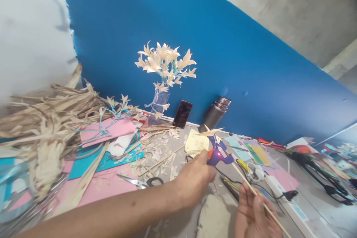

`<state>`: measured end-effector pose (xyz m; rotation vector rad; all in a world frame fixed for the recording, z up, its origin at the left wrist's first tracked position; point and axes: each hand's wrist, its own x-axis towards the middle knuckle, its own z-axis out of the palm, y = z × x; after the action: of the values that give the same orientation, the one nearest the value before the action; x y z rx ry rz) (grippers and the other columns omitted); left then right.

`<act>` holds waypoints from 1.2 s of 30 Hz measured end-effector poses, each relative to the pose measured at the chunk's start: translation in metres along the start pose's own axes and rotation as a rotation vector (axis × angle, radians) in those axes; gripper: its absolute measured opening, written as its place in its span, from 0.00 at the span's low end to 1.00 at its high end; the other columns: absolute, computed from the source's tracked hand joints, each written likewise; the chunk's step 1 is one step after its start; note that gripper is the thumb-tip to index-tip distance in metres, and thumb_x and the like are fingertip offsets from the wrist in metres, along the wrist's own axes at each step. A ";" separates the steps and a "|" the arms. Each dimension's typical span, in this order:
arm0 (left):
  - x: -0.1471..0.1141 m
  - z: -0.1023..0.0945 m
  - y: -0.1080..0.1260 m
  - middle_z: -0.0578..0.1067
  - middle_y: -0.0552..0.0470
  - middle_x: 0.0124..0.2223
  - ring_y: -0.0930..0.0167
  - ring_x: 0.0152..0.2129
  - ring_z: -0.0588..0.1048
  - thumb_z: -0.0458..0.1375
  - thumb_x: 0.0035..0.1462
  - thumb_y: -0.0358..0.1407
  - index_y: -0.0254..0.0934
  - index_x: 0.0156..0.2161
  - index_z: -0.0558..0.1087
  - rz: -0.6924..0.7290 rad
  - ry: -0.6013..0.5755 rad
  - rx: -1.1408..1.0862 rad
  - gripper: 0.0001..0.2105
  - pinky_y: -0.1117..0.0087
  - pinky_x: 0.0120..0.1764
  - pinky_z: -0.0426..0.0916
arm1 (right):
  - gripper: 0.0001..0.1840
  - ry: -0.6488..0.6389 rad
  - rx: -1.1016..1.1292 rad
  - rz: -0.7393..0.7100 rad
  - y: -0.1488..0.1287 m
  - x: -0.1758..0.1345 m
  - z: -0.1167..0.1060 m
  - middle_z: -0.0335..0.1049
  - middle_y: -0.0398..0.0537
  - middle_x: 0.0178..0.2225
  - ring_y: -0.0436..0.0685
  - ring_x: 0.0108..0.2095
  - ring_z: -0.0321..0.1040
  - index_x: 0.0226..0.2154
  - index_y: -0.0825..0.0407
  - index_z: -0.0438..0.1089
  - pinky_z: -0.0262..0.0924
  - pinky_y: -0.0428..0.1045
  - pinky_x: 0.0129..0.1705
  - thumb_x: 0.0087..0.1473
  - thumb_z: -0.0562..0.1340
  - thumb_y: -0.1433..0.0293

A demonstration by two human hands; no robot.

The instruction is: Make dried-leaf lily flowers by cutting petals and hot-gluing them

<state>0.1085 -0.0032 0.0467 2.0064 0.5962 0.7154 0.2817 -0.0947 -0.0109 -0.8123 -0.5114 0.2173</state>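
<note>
My left hand [195,178] is closed around a purple hot glue gun [220,155] with a small pink light glowing on its side. In my right hand [255,210] I grip a thin pale wooden stick [263,203], which slants up toward the glue gun. A pale husk petal [212,132] shows at the gun's upper end; I cannot tell whether it is fixed to the stick. Below my left forearm's upper side lie scissors [141,182]. A yellow paper pad [196,143] lies just behind the left hand.
A clear vase [159,106] of husk flowers [167,59], a phone [182,113] and a flask [214,113] stand along the blue wall. Dried husks [50,119] pile up at left. A power strip [290,204] and cables lie at right.
</note>
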 end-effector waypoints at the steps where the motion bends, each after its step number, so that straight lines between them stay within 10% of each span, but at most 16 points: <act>1: 0.000 0.000 -0.001 0.63 0.50 0.37 0.72 0.25 0.57 0.55 0.37 0.20 0.36 0.25 0.67 0.001 0.008 0.064 0.09 0.68 0.29 0.51 | 0.10 -0.014 -0.008 0.000 0.000 0.001 -0.001 0.80 0.46 0.29 0.54 0.31 0.79 0.29 0.55 0.75 0.76 0.49 0.38 0.48 0.74 0.67; 6: 0.002 0.002 -0.006 0.63 0.51 0.38 0.73 0.26 0.62 0.55 0.42 0.22 0.37 0.29 0.73 0.020 0.024 0.310 0.10 0.71 0.28 0.55 | 0.11 -0.088 -0.130 0.022 -0.011 0.004 -0.007 0.80 0.48 0.31 0.55 0.33 0.79 0.33 0.55 0.74 0.75 0.49 0.37 0.51 0.71 0.65; 12: 0.007 -0.012 -0.016 0.68 0.50 0.36 0.70 0.32 0.71 0.57 0.48 0.26 0.36 0.28 0.77 -0.049 0.201 0.025 0.07 0.70 0.39 0.66 | 0.11 -0.157 -0.319 -0.175 -0.036 0.010 -0.017 0.76 0.47 0.34 0.53 0.27 0.75 0.33 0.54 0.73 0.72 0.50 0.32 0.49 0.71 0.65; 17: 0.008 -0.026 -0.016 0.73 0.52 0.25 0.72 0.24 0.72 0.62 0.45 0.30 0.33 0.25 0.74 -0.159 0.265 -0.429 0.02 0.72 0.29 0.67 | 0.07 -0.744 -0.903 -0.396 -0.015 0.044 -0.034 0.78 0.53 0.38 0.62 0.44 0.74 0.34 0.51 0.79 0.67 0.59 0.51 0.52 0.66 0.67; 19: 0.005 -0.027 -0.014 0.73 0.53 0.24 0.73 0.21 0.72 0.64 0.44 0.32 0.33 0.25 0.73 -0.190 0.274 -0.549 0.05 0.73 0.28 0.67 | 0.12 -0.942 -0.992 -0.308 -0.006 0.057 -0.027 0.77 0.53 0.46 0.62 0.48 0.72 0.40 0.49 0.79 0.64 0.60 0.55 0.53 0.63 0.68; 24: -0.009 -0.009 -0.008 0.74 0.52 0.26 0.73 0.23 0.73 0.64 0.45 0.31 0.33 0.25 0.74 -0.149 0.262 -0.546 0.03 0.72 0.30 0.68 | 0.18 -0.907 -0.891 0.054 -0.009 0.055 0.033 0.77 0.55 0.46 0.63 0.46 0.73 0.44 0.52 0.78 0.66 0.59 0.51 0.54 0.64 0.60; 29: -0.025 0.005 0.003 0.76 0.51 0.30 0.66 0.39 0.74 0.63 0.46 0.26 0.36 0.23 0.76 0.004 0.253 -0.364 0.05 0.67 0.46 0.67 | 0.24 -1.118 -0.434 0.511 -0.007 0.023 0.087 0.78 0.54 0.40 0.61 0.41 0.74 0.42 0.55 0.76 0.68 0.54 0.46 0.53 0.66 0.52; 36: -0.054 -0.039 0.001 0.76 0.51 0.29 0.73 0.26 0.74 0.68 0.44 0.33 0.34 0.28 0.74 -0.454 0.463 -0.829 0.07 0.71 0.32 0.70 | 0.20 -0.975 -0.228 0.544 -0.009 0.021 0.105 0.75 0.55 0.43 0.61 0.40 0.72 0.40 0.53 0.75 0.69 0.56 0.42 0.49 0.68 0.56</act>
<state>0.0428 -0.0155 0.0506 0.9023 0.8157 0.9461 0.2455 -0.0260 0.0642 -1.0338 -1.2354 1.1038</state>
